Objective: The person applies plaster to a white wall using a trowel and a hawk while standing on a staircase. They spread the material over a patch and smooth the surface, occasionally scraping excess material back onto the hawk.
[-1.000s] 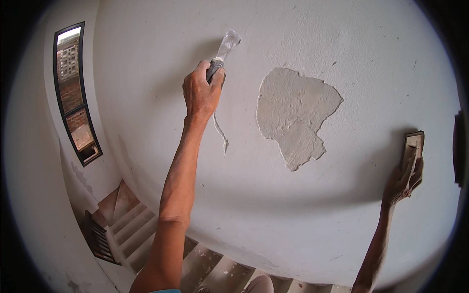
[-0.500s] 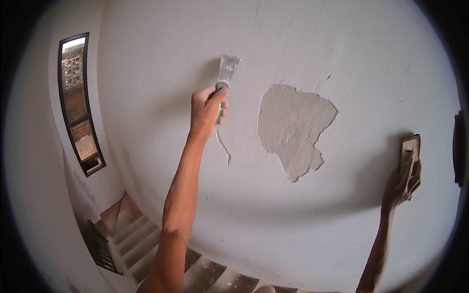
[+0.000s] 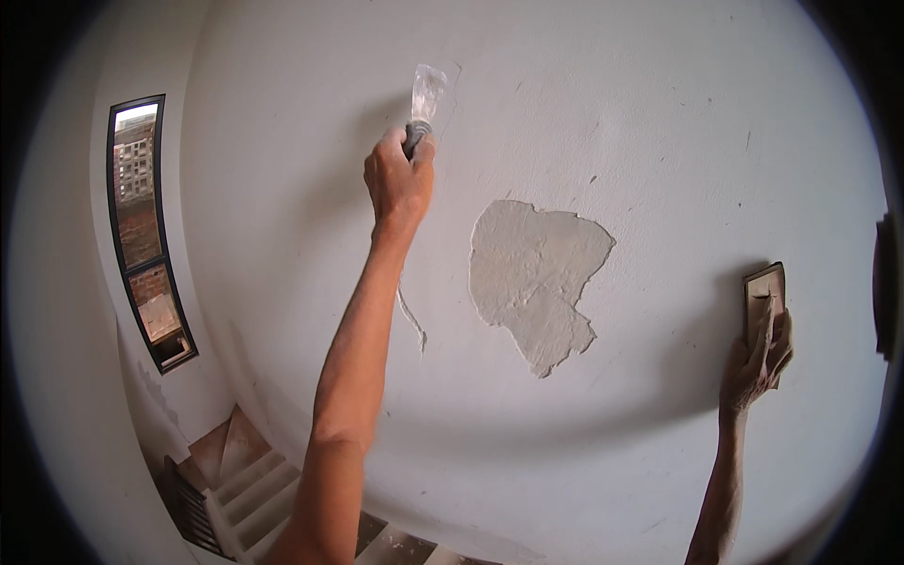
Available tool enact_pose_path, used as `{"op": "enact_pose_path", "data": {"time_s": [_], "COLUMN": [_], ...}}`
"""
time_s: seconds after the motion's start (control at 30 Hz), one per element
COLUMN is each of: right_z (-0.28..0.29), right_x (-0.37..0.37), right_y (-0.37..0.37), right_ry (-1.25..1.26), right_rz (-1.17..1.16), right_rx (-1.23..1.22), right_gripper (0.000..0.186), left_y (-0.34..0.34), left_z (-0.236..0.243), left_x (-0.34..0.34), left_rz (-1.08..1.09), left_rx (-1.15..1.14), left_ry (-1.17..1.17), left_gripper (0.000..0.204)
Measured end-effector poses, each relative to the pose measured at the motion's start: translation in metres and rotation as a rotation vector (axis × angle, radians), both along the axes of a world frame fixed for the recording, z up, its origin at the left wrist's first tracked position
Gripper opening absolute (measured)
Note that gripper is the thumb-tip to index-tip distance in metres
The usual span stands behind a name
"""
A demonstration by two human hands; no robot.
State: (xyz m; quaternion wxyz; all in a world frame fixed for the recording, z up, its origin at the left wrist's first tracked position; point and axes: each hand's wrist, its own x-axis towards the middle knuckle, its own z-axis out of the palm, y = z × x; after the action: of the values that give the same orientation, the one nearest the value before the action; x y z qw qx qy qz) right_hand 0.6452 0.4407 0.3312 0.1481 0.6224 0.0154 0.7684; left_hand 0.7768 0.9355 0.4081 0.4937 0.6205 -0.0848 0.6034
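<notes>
My left hand (image 3: 402, 181) is closed round the dark handle of a putty knife (image 3: 428, 92), high on the white wall. The blade points up and carries whitish smears; I cannot tell whether it touches the wall. To the right, my right hand (image 3: 756, 369) grips a flat brown hand sander (image 3: 765, 281), held against or close to the wall. Between the hands lies an irregular greyish bare patch (image 3: 540, 273) with ragged edges. A thin raised strip (image 3: 411, 320) shows on the wall beside my left forearm.
A narrow dark-framed window (image 3: 141, 231) is at the left. Stairs (image 3: 259, 504) run below, beside a dark railing (image 3: 193, 508). Small gouges and scratches mark the wall. A dark object (image 3: 885, 287) stands at the right rim.
My left hand has moved upward with the putty knife. The patch and my right hand with the sander appear slightly farther left in the view, the patch also lower.
</notes>
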Motion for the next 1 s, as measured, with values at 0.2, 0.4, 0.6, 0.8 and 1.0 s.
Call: {"op": "enact_pose_path", "data": {"time_s": [0.2,0.4,0.6,0.8,1.0], "right_z": [-0.001,0.0,-0.001,-0.001,-0.001], "right_x": [0.003,0.001,0.002,0.002,0.002], "right_y": [0.001,0.0,0.004,0.004,-0.006], "right_ry": [0.012,-0.006,0.015,0.033,0.005], "right_rz": [-0.002,-0.012,0.004,-0.009,-0.043], "right_rx": [0.007,-0.029,-0.008,0.018,-0.007], "right_gripper": [0.053,0.05,0.048,0.049,0.049], "left_y": [0.009,0.008,0.008,0.007,0.006], "left_z": [0.029,0.04,0.046,0.046,0.043], "left_x": [-0.008,-0.016,-0.032,-0.041,-0.042], "left_rz": [0.13,0.277,0.275,0.252,0.239], "left_rx": [0.121,0.217,0.279,0.273,0.279], "left_ry": [0.023,0.059,0.134,0.158,0.184], "left_gripper": [0.023,0.023,0.026,0.032,0.03]}}
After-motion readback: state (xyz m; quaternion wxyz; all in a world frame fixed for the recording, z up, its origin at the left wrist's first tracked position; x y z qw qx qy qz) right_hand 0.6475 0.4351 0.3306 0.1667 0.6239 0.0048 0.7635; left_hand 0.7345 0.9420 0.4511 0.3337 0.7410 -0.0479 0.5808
